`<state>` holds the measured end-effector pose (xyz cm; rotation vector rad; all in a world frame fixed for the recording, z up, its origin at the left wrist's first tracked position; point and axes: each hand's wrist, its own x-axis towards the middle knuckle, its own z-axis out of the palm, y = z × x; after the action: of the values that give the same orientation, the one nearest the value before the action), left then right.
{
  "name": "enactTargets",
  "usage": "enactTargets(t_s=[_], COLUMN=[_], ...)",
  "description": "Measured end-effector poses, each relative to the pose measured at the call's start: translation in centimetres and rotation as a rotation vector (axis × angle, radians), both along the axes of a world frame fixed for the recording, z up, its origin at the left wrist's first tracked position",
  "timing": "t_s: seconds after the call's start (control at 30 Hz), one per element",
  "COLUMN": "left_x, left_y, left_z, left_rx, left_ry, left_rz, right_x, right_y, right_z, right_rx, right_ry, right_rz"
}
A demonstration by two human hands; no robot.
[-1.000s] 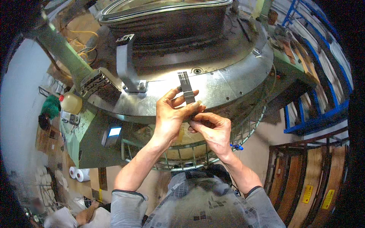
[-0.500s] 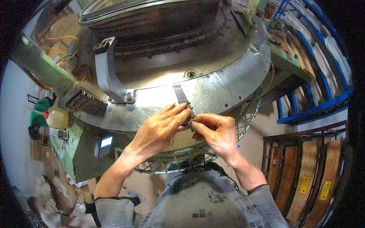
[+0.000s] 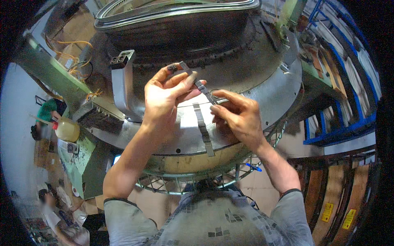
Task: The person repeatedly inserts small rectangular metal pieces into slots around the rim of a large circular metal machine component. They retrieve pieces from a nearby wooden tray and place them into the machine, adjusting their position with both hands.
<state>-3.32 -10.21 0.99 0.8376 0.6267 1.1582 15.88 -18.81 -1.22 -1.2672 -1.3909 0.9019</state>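
A narrow, dark grey metal strip [image 3: 204, 89], seemingly made up of small flat pieces, is held slantwise above the machine's ring. Toward its upper end, the thumb and fingers of my left hand [image 3: 162, 98] grip it, palm turned up. At its lower right end, my right hand [image 3: 242, 117] pinches it between thumb and forefinger. Below, a similar row of thin metal pieces [image 3: 202, 128] lies across the shiny metal ring [image 3: 164, 137], running from its inner part to the outer edge. The fingers partly cover the held strip, so its exact kind is unclear.
A grey upright bracket [image 3: 123, 88] stands on the ring at left. Behind rises a dark drum [image 3: 180, 37]. A yellowish bottle [image 3: 67, 130] with a red cap is at far left, near people. A blue rack [image 3: 340, 131] and wooden boards [image 3: 332, 197] stand right.
Both hands have risen from the ring, now holding a strip up between them. The row of pieces they covered on the ring now shows. My view has shifted slightly.
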Motion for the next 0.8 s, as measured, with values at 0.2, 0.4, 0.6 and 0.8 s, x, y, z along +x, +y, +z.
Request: enactTargets(t_s=[0.2,0.4,0.6,0.8], left_x=[1.2,1.6,1.4,1.8], left_y=[4.0,5.9,7.9,9.4], left_z=[0.8,0.1,0.2,-0.3], left_rx=[0.592,0.503,0.163,0.137], left_ry=[0.279,0.452,0.325,0.288], left_rz=[0.156,0.107,0.038,0.037], right_x=[1.5,1.7,2.3,2.2], right_y=[9.3,12.0,13.9,15.7], right_z=[-0.9,-1.5,-0.5,0.0], right_rx=[0.411,0.216,-0.134,0.053], right_ry=[-0.375,-0.280,0.006,-0.106], right_rz=[0.115,0.228,0.290,0.321])
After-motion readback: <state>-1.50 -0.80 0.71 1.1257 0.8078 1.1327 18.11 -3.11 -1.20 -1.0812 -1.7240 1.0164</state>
